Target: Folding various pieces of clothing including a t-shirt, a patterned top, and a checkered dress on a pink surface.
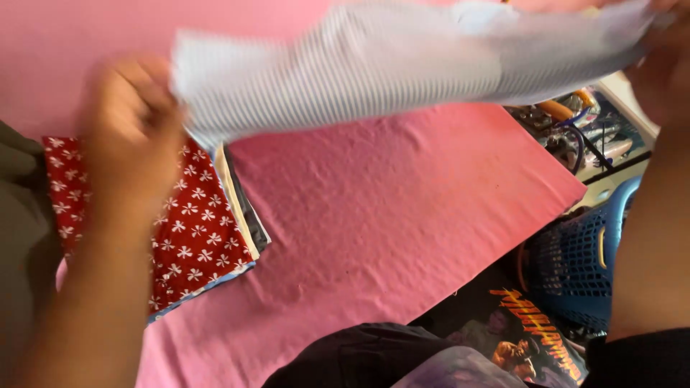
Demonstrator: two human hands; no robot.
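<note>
A pale blue and white striped cloth (374,68) is stretched in the air across the top of the view, blurred by motion. My left hand (133,140) grips its left end. My right hand (665,61) holds its right end at the upper right corner. Below them lies a pink sheet (402,208) covering a flat surface. A stack of folded cloths (194,230), topped by a red one with white flowers, rests on the pink sheet under my left hand.
A blue mesh plastic basket (582,266) stands to the right of the pink surface. Behind it is a clutter of small objects (575,129). A dark printed garment (503,345) is at the bottom of the view.
</note>
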